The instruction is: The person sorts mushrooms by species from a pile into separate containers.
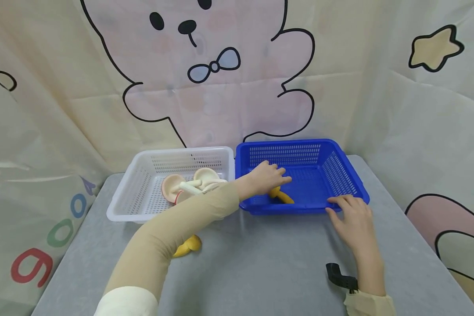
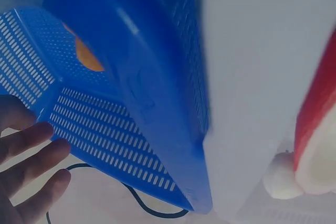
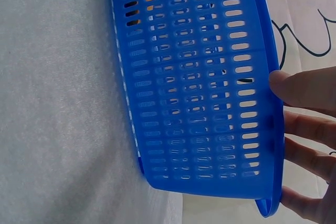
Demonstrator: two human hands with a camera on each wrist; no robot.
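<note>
My left hand [image 1: 266, 177] hangs over the left part of the blue basket [image 1: 302, 207], its fingers loosely spread and holding nothing. Just below it, inside the basket, lies a yellow piece with a rounded end and a curved tail [image 1: 284, 197], partly hidden by the hand. In the left wrist view, the fingers [image 2: 52, 184] are apart, and an orange-yellow bit [image 2: 88, 57] shows inside the basket. My right hand [image 1: 353, 219] grips the basket's near right rim. Seen from the right wrist, the thumb [image 3: 299, 87] presses the rim while the other fingers lie behind it.
A white basket [image 1: 120, 210] stands directly left of the blue one, holding several pale mushroom-shaped pieces [image 1: 171, 184] and one with red. Another yellow piece [image 1: 189, 245] lies on the grey table [image 1: 253, 272], partly behind the left sleeve. A printed curtain hangs behind the baskets.
</note>
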